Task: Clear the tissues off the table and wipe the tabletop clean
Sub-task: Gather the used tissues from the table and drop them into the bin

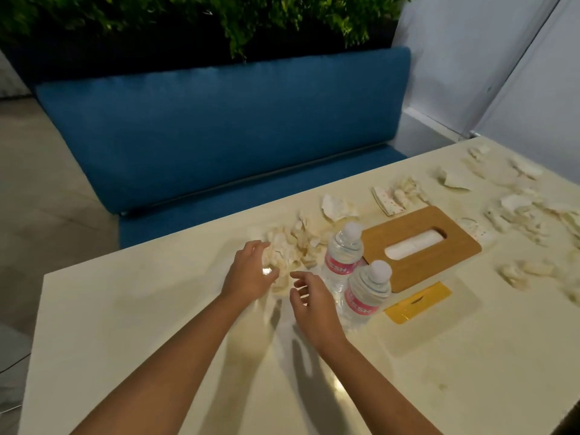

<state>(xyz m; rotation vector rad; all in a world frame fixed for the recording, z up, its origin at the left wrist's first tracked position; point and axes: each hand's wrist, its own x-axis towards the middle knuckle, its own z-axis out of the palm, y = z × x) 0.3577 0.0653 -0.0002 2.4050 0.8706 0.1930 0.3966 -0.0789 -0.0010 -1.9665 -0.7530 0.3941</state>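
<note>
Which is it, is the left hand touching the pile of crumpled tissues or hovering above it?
Touching. The head view shows the left hand with its fingers curled into the crumpled tissues, and tissue shows between thumb and forefinger.

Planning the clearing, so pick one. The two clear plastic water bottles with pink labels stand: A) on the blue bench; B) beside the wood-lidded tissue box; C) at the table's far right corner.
B: both clear plastic water bottles stand upright on the cream table, next to the wood-lidded tissue box.
</note>
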